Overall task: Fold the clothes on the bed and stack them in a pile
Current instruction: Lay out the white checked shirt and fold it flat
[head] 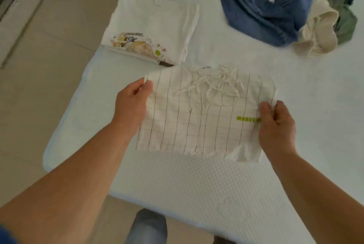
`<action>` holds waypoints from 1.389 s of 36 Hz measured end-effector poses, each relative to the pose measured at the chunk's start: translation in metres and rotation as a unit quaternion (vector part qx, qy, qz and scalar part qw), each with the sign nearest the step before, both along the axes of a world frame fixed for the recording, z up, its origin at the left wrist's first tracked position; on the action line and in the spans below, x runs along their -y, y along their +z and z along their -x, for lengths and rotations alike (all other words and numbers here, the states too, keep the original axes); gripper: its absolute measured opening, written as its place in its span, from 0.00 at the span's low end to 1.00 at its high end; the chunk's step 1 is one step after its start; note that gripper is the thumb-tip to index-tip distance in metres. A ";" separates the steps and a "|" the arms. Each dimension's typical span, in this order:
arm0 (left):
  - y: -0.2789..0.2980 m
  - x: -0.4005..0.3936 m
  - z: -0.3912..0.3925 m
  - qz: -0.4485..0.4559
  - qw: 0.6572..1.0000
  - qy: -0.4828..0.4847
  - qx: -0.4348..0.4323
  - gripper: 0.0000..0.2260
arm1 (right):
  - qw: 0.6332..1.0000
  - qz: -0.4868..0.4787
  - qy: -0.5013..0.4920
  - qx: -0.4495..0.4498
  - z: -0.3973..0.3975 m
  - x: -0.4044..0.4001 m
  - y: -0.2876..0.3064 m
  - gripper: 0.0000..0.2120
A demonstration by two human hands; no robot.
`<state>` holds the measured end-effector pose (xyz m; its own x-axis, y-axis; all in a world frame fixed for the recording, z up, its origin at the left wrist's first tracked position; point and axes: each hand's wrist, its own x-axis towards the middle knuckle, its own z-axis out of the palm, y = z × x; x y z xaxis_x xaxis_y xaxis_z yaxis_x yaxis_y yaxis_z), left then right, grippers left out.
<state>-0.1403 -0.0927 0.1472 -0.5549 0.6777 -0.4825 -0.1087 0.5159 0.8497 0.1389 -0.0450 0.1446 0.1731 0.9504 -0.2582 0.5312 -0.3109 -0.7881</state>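
Head view: your left hand and right hand pinch the side edges of the folded checked garment, thumbs on top, at the centre over the bed. At 11 o'clock lies the folded white shirt; at 1 o'clock, unfolded jeans beside cream and green clothes. Your fingers under the cloth are hidden, the green lettering is partly covered, and the jeans run off the top edge

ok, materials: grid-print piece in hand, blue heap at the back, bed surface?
Grid-print garment: thin woven cloth, likely cotton, matte; it creases and ruffles softly.
Blue heap: looks like denim; heavy folds, visible seams, faded blue.
Bed surface: pale quilted or waffle-textured fabric, matte; small raised squares show near the front edge. Fibre cannot be told.
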 end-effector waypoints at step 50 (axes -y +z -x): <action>-0.124 -0.241 0.285 0.094 0.981 -0.163 -0.035 0.12 | 0.992 0.119 -0.050 -0.003 0.270 -0.217 -0.124 0.16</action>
<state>-0.4249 0.1487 0.0229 -0.3593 0.7275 -0.5845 0.1447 0.6622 0.7352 -0.1315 0.1724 0.0209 0.2618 0.8405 -0.4743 0.4830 -0.5396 -0.6896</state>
